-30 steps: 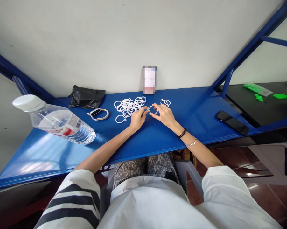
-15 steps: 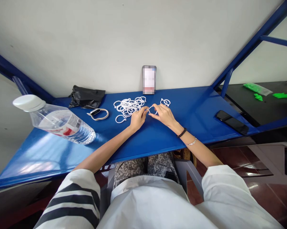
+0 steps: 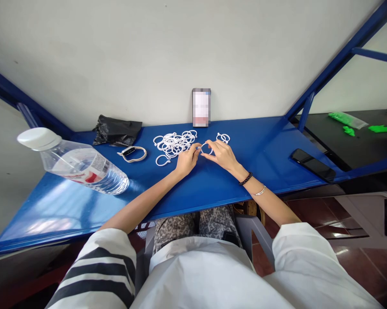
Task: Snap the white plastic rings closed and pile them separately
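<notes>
Between my fingertips is a white plastic ring [image 3: 207, 152], like a curtain ring, held over the blue table [image 3: 245, 171]. My left hand [image 3: 187, 161] pinches its left side, where the ends of the ring seem to meet; the fingers partly hide that spot. On the other side my right hand [image 3: 224, 155] grips the ring between thumb and fingers. A heap of similar white rings [image 3: 176, 143] lies just beyond my left hand, one of them set a little apart at the front. Behind my right hand rests a small group of white rings [image 3: 223, 137].
A phone [image 3: 201, 107] leans upright against the wall. Leftward are a black plastic bag [image 3: 118, 131], a wristwatch [image 3: 133, 154] and a large water bottle [image 3: 84, 167]. Another phone [image 3: 312, 165] lies at the right edge. Green pieces [image 3: 348, 120] sit on a dark table further right.
Almost nothing differs. Both hands keep hold of the ring, with only a very slight shift to the right.
</notes>
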{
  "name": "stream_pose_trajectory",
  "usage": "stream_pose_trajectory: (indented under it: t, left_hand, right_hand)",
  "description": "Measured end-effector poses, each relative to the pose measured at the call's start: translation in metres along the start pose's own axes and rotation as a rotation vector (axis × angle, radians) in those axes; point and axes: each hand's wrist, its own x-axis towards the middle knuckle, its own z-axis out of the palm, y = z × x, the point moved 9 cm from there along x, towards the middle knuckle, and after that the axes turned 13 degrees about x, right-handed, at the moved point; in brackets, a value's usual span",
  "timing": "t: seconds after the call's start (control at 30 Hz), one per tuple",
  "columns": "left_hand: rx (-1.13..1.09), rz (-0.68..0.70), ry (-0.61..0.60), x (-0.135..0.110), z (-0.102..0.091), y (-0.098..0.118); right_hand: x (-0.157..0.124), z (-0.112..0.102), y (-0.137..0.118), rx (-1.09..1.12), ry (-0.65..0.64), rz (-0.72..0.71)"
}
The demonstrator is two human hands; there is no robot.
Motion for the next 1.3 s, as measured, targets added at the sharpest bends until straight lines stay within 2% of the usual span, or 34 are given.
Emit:
stream_pose_trajectory:
  t: [0.37, 0.73, 1.13, 1.3]
  left_hand:
    - [-0.013, 0.006, 0.015, 0.0, -0.001, 0.0]
    - [0.019, 0.023, 0.022, -0.001, -0.001, 0.001]
    - [0.045, -0.005, 0.007, 0.0, -0.001, -0.001]
    - [0.035, 0.004, 0.029, 0.0, -0.002, 0.0]
  right_hand:
    - [0.0, 0.003, 0.001, 0.02, 0.002, 0.014]
    - [0.0, 0.003, -0.003, -0.056, -0.006, -0.009]
    - [0.003, -0.014, -0.002, 0.115, 0.108, 0.033]
    - [0.002, -0.014, 0.0, 0.17, 0.128, 0.067]
